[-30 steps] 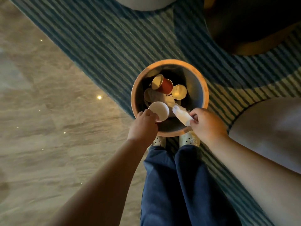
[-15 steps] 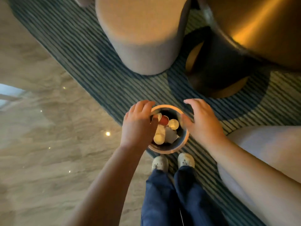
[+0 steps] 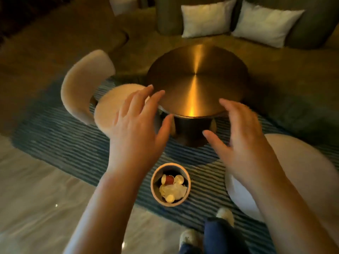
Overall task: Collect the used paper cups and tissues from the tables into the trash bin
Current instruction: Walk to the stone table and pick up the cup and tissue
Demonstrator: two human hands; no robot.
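The person stands at the edge of a blue-and-white striped rug (image 3: 60,142) with both arms stretched forward. The left hand (image 3: 135,125) and the right hand (image 3: 244,142) are raised, backs up, fingers straight and spread apart, and neither holds anything. Down between the forearms, on the rug just ahead of the person's pale shoes (image 3: 189,237), stands the small round trash bin with a light rim (image 3: 152,184). Inside it lie the used things: a red paper cup (image 3: 169,179) on its side near the far wall, crumpled white tissues (image 3: 175,189) in the middle, and pale paper cups (image 3: 170,198) tucked around them, one against the near wall. Beyond the bin stands a round brass-coloured table with a brushed metal top (image 3: 197,77) on a dark drum base, catching a warm streak of light. A beige upholstered chair with a curved back (image 3: 86,83) sits to the table's left, and a pale rounded stool (image 3: 311,171) is near the person's right arm. Two white pillows (image 3: 207,17) lean against a dark green sofa at the back. Polished stone floor (image 3: 36,198) lies to the left of the rug.
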